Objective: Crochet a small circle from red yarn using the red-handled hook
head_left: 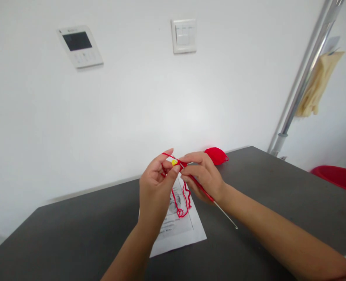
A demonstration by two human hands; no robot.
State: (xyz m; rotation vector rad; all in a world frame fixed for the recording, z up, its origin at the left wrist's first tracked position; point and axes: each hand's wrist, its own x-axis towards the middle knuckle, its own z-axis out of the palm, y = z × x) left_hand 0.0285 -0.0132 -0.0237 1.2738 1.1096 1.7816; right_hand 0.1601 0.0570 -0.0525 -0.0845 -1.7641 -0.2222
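Between thumb and fingers my left hand (157, 175) pinches a small piece of red crochet work (182, 164), with red yarn running over its raised index finger. A small yellow thing (174, 162) shows beside the piece; what it is I cannot make out. My right hand (203, 173) is closed around a crochet hook (201, 188) with a red grip and thin metal ends. The hook's upper end meets the red piece at my fingertips, and its other end points down to the right. Loose red yarn (178, 210) hangs below my hands in front of a printed sheet.
The printed paper sheet (187, 236) lies on the dark grey table (102, 230). A ball of red yarn (216, 155) sits at the table's back edge, against the white wall. To the right are a metal pole (304, 82), hanging cream gloves (319, 84) and a red seat-like object (336, 178).
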